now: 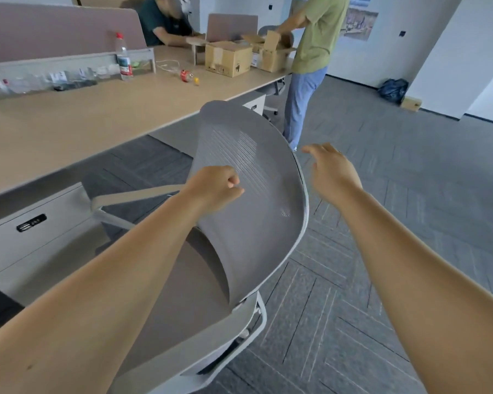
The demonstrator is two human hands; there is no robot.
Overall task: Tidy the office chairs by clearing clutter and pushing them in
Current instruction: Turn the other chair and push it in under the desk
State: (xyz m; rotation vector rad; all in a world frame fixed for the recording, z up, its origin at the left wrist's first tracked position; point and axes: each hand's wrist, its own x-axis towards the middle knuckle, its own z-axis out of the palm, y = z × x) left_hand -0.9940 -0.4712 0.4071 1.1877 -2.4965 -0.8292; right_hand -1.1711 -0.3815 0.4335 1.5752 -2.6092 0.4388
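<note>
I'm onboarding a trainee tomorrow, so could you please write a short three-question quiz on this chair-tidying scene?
1. True or false: the grey mesh chair is already pushed under the desk.
2. Which hand is a closed fist in front of the backrest? A) left hand B) right hand
3. Fill in: the upright water bottle has a ____ cap.

Key: 1 false, its seat is clear of the desk edge. 2 A; the right hand is open beside the backrest rim. 3 red.
</note>
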